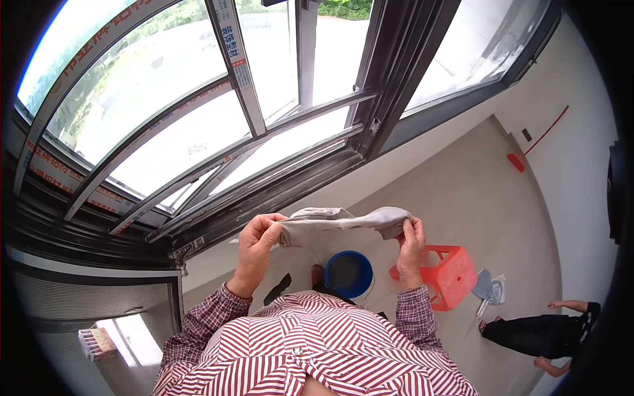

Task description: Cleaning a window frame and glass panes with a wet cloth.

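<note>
A grey cloth (342, 221) is stretched between my two hands at chest height. My left hand (258, 243) pinches its left end between thumb and fingers. At the other end, my right hand (411, 244) grips a bunched corner. The cloth sags slightly in the middle and is folded over on itself. Below it on the floor stands a blue bucket (370, 273) with dark grey contents and a wire handle. A red plastic stool (458, 278) is seen just beyond my right hand.
Ahead rises a dark-framed window (257, 129) with bars bearing printed protective film. A screened panel (99, 297) is at left. Blue-and-white cloths or packaging (489, 288) lie beside the stool. Another person (540, 331) stands at right. A red broom (516, 162) leans against the wall.
</note>
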Available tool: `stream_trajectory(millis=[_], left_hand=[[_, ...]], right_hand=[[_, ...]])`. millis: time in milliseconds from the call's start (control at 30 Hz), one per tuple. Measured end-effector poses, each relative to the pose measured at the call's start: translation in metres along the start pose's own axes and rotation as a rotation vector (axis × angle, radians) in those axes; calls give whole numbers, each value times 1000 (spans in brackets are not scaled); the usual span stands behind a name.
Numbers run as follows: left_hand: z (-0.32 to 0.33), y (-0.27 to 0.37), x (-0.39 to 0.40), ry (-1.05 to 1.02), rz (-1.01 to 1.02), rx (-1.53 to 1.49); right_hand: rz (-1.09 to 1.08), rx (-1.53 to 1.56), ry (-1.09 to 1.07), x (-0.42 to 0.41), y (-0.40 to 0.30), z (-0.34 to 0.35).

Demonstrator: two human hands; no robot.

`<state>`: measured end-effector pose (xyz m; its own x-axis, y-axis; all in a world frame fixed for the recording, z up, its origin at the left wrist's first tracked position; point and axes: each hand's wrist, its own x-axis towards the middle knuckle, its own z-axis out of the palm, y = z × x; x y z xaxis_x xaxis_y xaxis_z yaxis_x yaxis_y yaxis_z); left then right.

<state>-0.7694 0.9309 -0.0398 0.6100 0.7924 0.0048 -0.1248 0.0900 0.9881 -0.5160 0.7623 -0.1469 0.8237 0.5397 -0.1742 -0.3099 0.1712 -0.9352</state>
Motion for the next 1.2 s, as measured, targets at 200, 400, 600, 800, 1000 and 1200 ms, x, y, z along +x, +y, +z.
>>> stream_trajectory(millis=[200, 400, 600, 800, 1000, 1200], left_hand=[[41, 4, 20, -187, -106, -145], [89, 13, 41, -494, 113, 59], [110, 48, 92, -476, 443, 142], [126, 42, 121, -442, 343, -93], [113, -14, 105, -426, 12, -251], [90, -34, 80, -412, -209, -74]], right_hand=[[207, 302, -345, -11, -30, 47], [-109, 493, -382, 29, -55, 76], [-886, -17, -331, 107, -185, 137], [-1670, -915, 362, 183, -195, 151], [-1500, -916, 277, 181, -121, 129], [-1099, -990, 188, 144, -39, 107]])
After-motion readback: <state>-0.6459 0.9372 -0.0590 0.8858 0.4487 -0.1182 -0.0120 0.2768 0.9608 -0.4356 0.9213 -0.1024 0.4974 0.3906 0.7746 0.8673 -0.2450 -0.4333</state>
